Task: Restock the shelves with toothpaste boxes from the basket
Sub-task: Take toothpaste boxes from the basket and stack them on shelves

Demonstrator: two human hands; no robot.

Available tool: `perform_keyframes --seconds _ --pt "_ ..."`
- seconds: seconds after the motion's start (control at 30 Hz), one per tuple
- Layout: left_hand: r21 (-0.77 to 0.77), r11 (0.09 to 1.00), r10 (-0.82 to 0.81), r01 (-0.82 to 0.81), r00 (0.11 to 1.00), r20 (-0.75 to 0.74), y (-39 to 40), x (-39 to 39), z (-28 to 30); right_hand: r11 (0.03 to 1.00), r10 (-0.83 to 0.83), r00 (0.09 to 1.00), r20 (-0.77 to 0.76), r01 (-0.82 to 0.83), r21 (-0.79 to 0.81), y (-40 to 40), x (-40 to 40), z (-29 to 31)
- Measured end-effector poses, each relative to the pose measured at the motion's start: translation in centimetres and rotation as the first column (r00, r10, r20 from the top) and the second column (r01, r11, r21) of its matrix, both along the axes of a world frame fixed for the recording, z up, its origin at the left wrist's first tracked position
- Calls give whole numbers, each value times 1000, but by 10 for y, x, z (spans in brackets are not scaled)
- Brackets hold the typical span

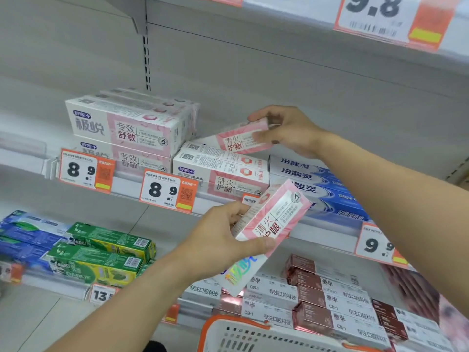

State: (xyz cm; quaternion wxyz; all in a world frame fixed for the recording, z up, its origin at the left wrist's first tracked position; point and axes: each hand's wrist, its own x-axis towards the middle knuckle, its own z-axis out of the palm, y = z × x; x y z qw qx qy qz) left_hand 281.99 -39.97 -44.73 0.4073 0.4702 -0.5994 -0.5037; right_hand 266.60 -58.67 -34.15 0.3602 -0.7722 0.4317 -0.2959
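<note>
Your right hand (286, 130) pinched 1 pink toothpaste box (241, 139) tilted over the shelf stack (220, 171), your left hand (223, 240) gripped another box (271, 219) above the basket (228, 334); a skewed release risked toppling it.

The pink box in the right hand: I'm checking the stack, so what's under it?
Under the pink box gripped by the right hand lie matching boxes; its far end is hidden.
</note>
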Motion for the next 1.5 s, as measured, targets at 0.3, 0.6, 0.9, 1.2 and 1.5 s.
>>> perform_keyframes --seconds 0.3,0.6,0.9,1.2,1.5 --pt "-3 1000 -3 3 1000 9 -3 -2 -2 999 15 968 -252 -24 -33 7 -4 -4" --pt "7 1000 -27 27 999 20 -4 -7 -6 992 -68 985 -159 50 -115 9 -6 -11" --pt "-15 998 -52 53 997 59 -6 -12 -7 980 -104 981 -161 74 -187 8 -9 -20" --pt "3 996 -90 90 987 133 -4 -18 -7 969 -145 979 -146 111 -223 12 -4 -29" --pt "-39 994 -88 97 978 191 -3 -6 -9 946 -170 907 -386 40 -323 19 -21 -19"
